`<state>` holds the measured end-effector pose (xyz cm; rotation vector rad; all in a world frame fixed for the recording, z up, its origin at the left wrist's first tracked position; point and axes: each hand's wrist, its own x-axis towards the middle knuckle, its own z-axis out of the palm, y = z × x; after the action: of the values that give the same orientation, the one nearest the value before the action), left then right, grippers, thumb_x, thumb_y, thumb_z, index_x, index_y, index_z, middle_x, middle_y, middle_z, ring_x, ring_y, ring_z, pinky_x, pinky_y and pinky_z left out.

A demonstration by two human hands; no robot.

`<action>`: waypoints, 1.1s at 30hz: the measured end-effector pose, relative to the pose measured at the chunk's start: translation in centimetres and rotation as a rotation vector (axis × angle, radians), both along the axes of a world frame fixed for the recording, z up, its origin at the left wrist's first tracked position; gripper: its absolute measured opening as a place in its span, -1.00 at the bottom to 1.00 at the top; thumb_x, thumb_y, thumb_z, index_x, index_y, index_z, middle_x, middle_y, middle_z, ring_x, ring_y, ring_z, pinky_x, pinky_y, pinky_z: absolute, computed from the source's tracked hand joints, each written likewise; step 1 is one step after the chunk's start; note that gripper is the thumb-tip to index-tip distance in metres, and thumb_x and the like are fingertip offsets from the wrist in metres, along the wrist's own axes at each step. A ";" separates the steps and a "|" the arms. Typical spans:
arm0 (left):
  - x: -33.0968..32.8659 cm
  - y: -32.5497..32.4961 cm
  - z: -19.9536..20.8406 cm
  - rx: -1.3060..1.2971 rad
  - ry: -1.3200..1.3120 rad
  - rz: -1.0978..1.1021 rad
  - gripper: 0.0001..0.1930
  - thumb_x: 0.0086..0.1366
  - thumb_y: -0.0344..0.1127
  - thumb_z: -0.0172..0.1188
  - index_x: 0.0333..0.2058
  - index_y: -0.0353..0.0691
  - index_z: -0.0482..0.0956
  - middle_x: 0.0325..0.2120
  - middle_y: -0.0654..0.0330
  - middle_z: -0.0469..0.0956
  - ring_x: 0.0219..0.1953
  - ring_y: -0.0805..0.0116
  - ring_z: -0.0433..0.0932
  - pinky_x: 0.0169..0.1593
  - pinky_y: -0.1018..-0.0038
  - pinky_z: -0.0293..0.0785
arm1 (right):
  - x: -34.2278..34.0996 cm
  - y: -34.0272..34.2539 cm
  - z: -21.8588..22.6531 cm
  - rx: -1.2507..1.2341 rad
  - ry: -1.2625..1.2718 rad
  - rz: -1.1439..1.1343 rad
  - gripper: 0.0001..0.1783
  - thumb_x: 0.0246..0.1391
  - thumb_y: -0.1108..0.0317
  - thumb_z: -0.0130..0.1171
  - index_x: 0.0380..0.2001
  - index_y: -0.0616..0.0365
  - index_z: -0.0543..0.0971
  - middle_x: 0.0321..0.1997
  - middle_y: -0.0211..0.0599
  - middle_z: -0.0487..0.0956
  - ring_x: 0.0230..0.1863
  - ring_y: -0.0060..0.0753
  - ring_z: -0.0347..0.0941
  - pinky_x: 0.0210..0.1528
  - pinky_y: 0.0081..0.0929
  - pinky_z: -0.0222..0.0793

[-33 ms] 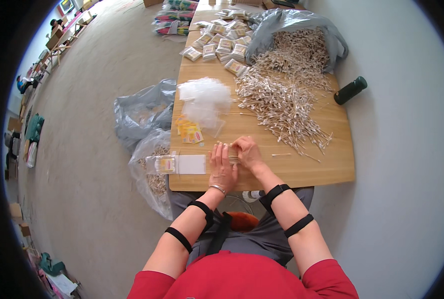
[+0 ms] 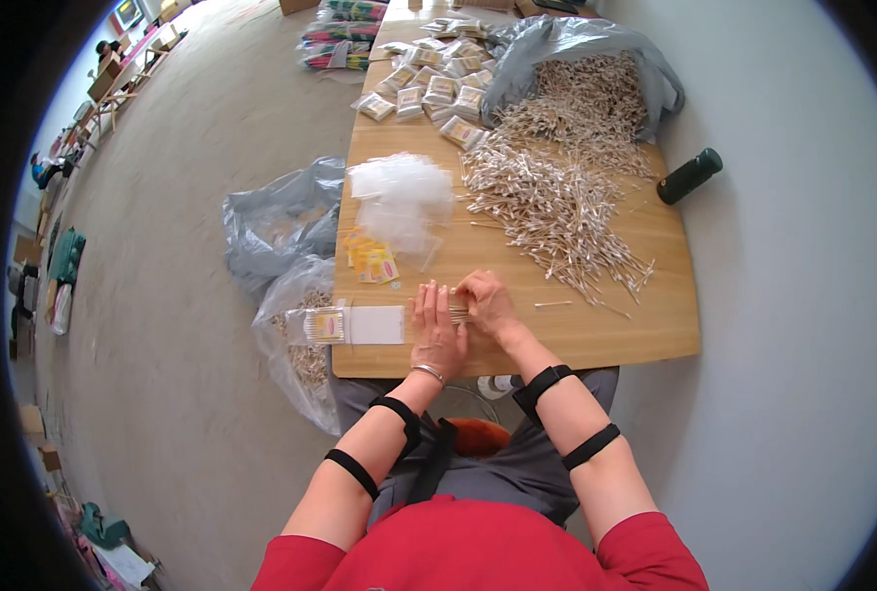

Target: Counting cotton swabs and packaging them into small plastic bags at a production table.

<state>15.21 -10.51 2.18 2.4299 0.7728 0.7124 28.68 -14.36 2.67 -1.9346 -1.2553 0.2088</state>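
Observation:
Near the table's front edge, my left hand [image 2: 438, 337] lies flat, fingers stretched out, against a small row of cotton swabs [image 2: 457, 314]. From the other side my right hand [image 2: 492, 305] closes its bent fingers on the same swabs; its fingertips are partly hidden. Left of my left hand is a white card or tray [image 2: 376, 325]. Beside that, at the table's left edge, rests a clear bag of swabs with a yellow label [image 2: 325, 325]. A large heap of loose cotton swabs [image 2: 557, 212] spreads out beyond my right hand.
Clear plastic bags [image 2: 399, 192] and yellow cards [image 2: 371, 258] lie on the wooden table [image 2: 645, 340]. Filled swab packets [image 2: 438, 91] pile up at the back. A grey bag [image 2: 660, 74] spills swabs, a dark green bottle [image 2: 690, 175] is at right, and plastic sacks [image 2: 286, 222] hang or stand at left.

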 end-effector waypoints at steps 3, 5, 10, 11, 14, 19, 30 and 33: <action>-0.3 0.4 -0.5 0.031 0.082 -0.019 -0.32 0.06 -0.33 0.17 0.16 -0.34 0.15 0.20 -0.12 0.10 0.31 -0.11 -0.07 0.35 0.03 -0.23 | -0.3 -1.3 0.7 -0.049 0.037 0.098 -0.89 -0.12 0.56 0.09 -0.47 0.18 0.57 -0.42 -0.20 0.57 -0.24 -0.10 0.43 -0.15 -0.30 0.36; -0.2 0.4 -0.8 0.072 0.103 -0.016 -0.36 0.07 -0.31 0.16 0.15 -0.36 0.20 0.17 -0.09 0.17 0.29 -0.04 0.02 0.34 0.04 -0.17 | -0.2 -2.4 0.7 -0.024 0.082 0.070 -0.85 -0.13 0.54 0.09 -0.43 0.13 0.58 -0.29 -0.24 0.55 -0.16 -0.14 0.41 -0.07 -0.29 0.34; -0.2 0.7 -0.7 0.041 0.025 -0.119 -0.49 0.11 -0.38 0.12 0.07 -0.36 0.31 0.08 -0.04 0.31 0.22 0.02 0.18 0.32 0.14 0.00 | 2.7 -9.1 1.7 -0.166 -0.273 -0.536 -0.79 -0.12 0.53 0.09 -0.33 0.09 0.56 -0.21 -0.21 0.46 -0.13 -0.11 0.37 -0.01 -0.22 0.26; -0.2 0.6 -0.4 0.057 0.006 -0.141 -0.53 0.12 -0.42 0.11 0.04 -0.36 0.33 0.06 -0.03 0.33 0.20 0.04 0.21 0.31 0.18 0.04 | 3.4 -10.6 1.3 -0.188 -0.293 -0.600 -0.81 -0.11 0.51 0.11 -0.34 0.09 0.56 -0.24 -0.22 0.46 -0.14 -0.11 0.36 -0.02 -0.24 0.26; -0.1 0.6 -0.6 0.113 -0.013 -0.152 -0.58 0.12 -0.41 0.11 0.00 -0.32 0.40 0.02 0.03 0.38 0.16 0.09 0.27 0.29 0.20 0.11 | 4.7 -12.3 0.4 -0.207 -0.218 -0.609 -0.84 -0.11 0.48 0.14 -0.36 0.10 0.57 -0.29 -0.22 0.46 -0.16 -0.10 0.36 -0.05 -0.25 0.26; 0.1 0.4 -0.7 0.074 -0.050 -0.196 -0.64 0.12 -0.44 0.11 -0.05 -0.31 0.44 -0.03 0.05 0.41 0.13 0.09 0.31 0.27 0.20 0.16 | 4.3 -9.0 -1.3 -0.125 -0.158 -0.570 -0.93 -0.09 0.46 0.14 -0.45 0.11 0.56 -0.35 -0.21 0.46 -0.18 -0.09 0.36 -0.08 -0.26 0.27; 0.0 0.3 -0.7 0.088 0.042 -0.141 -0.50 0.10 -0.41 0.11 0.07 -0.27 0.33 0.07 -0.02 0.29 0.23 0.00 0.15 0.31 0.15 0.04 | -0.8 -2.9 0.4 -0.104 -0.064 -0.139 -0.89 0.00 0.43 -0.01 -0.44 0.12 0.52 -0.31 -0.24 0.46 -0.19 -0.15 0.38 -0.13 -0.24 0.31; -0.2 0.7 -1.0 0.101 0.021 -0.186 -0.58 0.10 -0.42 0.11 -0.01 -0.27 0.40 0.00 0.04 0.35 0.17 0.06 0.23 0.30 0.13 0.05 | 2.2 -5.9 1.5 -0.133 -0.338 -0.658 -0.81 -0.05 0.44 0.09 -0.28 0.12 0.46 -0.19 -0.24 0.41 -0.10 -0.13 0.34 -0.04 -0.26 0.27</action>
<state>15.00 -9.84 1.21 2.5621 0.5203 0.6681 30.92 -20.24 4.20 -2.4576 -0.7475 -0.3945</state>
